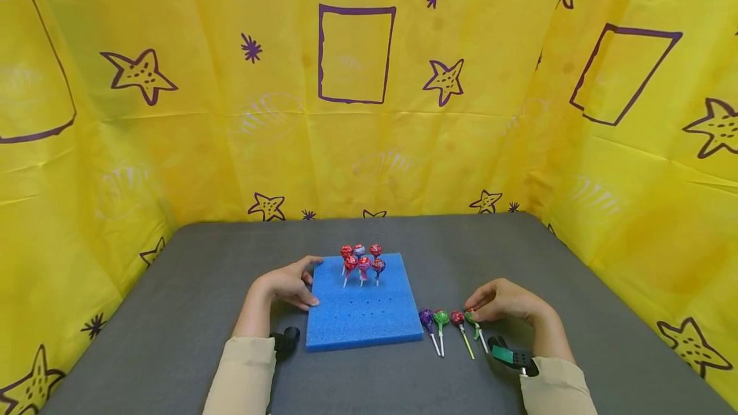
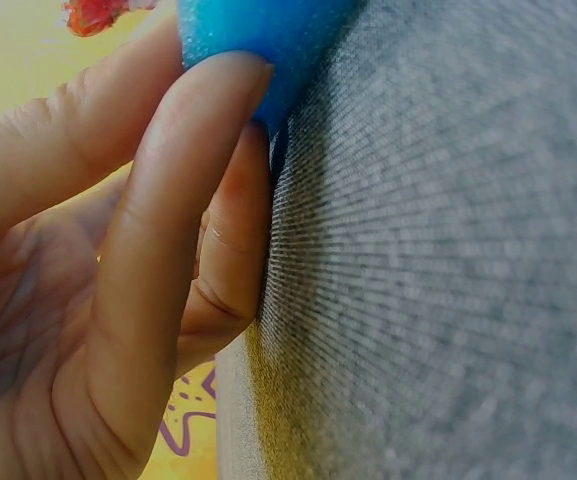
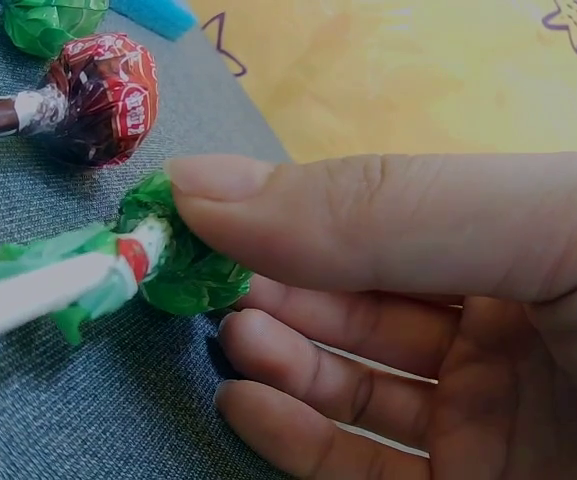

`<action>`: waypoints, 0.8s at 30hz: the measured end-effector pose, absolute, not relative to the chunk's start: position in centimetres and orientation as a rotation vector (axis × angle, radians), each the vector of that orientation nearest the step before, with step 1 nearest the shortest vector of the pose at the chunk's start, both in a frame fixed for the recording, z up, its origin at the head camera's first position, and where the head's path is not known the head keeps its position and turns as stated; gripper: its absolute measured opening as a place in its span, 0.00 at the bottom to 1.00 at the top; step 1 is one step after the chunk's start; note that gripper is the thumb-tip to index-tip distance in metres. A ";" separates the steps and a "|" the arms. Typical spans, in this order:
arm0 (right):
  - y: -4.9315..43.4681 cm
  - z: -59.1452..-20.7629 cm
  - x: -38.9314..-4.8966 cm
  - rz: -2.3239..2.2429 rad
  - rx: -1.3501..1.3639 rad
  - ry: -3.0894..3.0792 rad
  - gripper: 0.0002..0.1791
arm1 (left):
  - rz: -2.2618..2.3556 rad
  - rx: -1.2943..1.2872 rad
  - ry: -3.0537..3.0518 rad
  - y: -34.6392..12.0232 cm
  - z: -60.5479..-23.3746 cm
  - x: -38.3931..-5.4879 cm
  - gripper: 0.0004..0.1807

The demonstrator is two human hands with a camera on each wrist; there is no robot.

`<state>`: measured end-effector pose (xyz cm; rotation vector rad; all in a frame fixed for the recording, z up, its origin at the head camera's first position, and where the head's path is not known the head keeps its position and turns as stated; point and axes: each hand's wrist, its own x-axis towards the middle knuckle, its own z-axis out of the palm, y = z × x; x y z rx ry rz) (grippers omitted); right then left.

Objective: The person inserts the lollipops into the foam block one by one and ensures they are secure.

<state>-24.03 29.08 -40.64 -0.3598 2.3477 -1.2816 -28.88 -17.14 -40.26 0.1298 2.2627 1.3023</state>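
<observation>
Now, from the head view, the left hand [image 1: 288,284] rests with thumb and fingers spread along the left edge of the blue foam block [image 1: 369,332], maybe to keep it still. Six lollipops [image 1: 364,264] stand near its far edge, sticks poked in, which likely holds them up. By its near right corner, three loose lollipops [image 1: 457,318] lie on the table [image 1: 230,242]; just beside, the right hand [image 1: 510,303] pinches a green lollipop [image 1: 470,317].

From the left wrist, the straight thumb touches the foam.

From the right wrist, the thumb presses the candy; the pointing fingertip is hidden.
</observation>
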 end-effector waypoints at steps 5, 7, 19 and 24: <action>29.1 -40.7 -24.1 -1.253 -0.347 2.416 0.17 | 1.302 0.128 2.262 -17.1 -40.3 -28.9 0.53; 29.2 -40.7 -24.2 -1.240 -0.343 2.453 0.17 | 1.303 0.128 2.261 -17.1 -40.3 -28.9 0.53; 29.0 -39.9 -24.3 -1.258 -0.266 2.643 0.18 | 1.307 0.135 2.264 -17.2 -40.3 -28.8 0.53; 28.7 -39.8 -24.3 -1.317 -0.205 2.672 0.20 | 1.300 0.131 2.266 -17.2 -40.3 -28.8 0.53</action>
